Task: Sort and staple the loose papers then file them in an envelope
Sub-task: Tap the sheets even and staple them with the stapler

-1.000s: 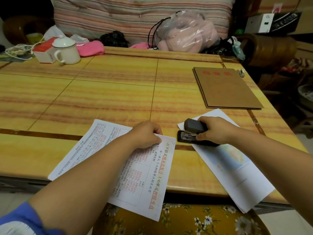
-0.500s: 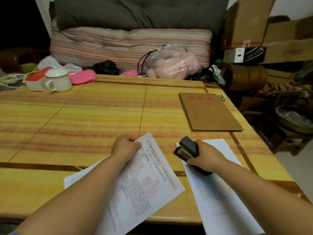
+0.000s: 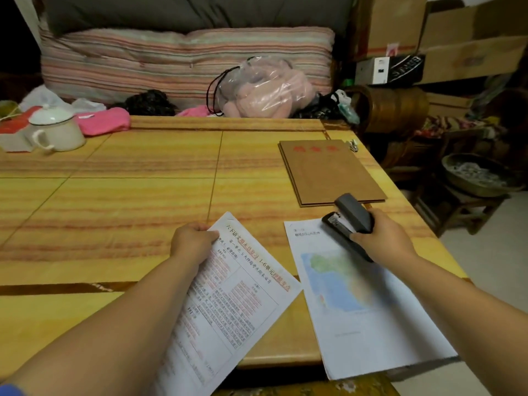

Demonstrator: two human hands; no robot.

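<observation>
Both arms reach fwd over the table point(image 3: 114, 195): left hand point(image 3: 192, 241) pinches the printed sheet point(image 3: 228, 295) at its top corner, right hand point(image 3: 381, 238) grips the stapler point(image 3: 350, 221) tilted above the map sheet point(image 3: 357, 298).

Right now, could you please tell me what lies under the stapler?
The right hand holds the stapler above the map sheet. Whatever lies beneath that sheet is hidden.

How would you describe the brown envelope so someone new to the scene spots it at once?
Start at the yellow striped table and go to its far right corner. The brown envelope lies flat there, just beyond the stapler that the right hand grips. It is the only brown sheet, with red characters along its far edge; the papers nearer the person are white.
</observation>
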